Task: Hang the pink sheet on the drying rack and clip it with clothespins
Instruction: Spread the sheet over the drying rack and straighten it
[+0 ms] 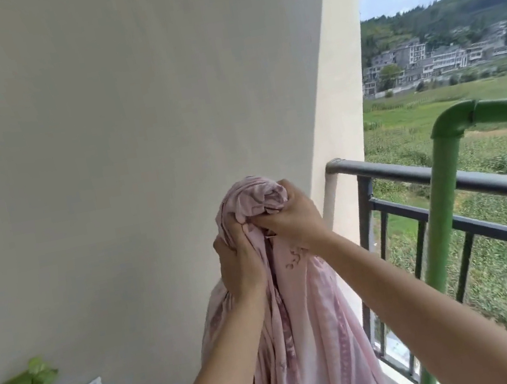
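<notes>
Plain cream wall point(99, 134) behind the hands; dark balcony railing point(480, 182) to their right, sunlit fields point(420, 128) beyond

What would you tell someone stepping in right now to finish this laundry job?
Left hand: gripping the bunched pink sheet just below its top.
Right hand: clutching the wadded top of the sheet.
The sheet hangs down from both hands, in front of the wall, left of the green rack pipe and the dark railing.
Done: sheet lifted. Left: spread it over the rack and clip it; no clothespins in view.
</notes>
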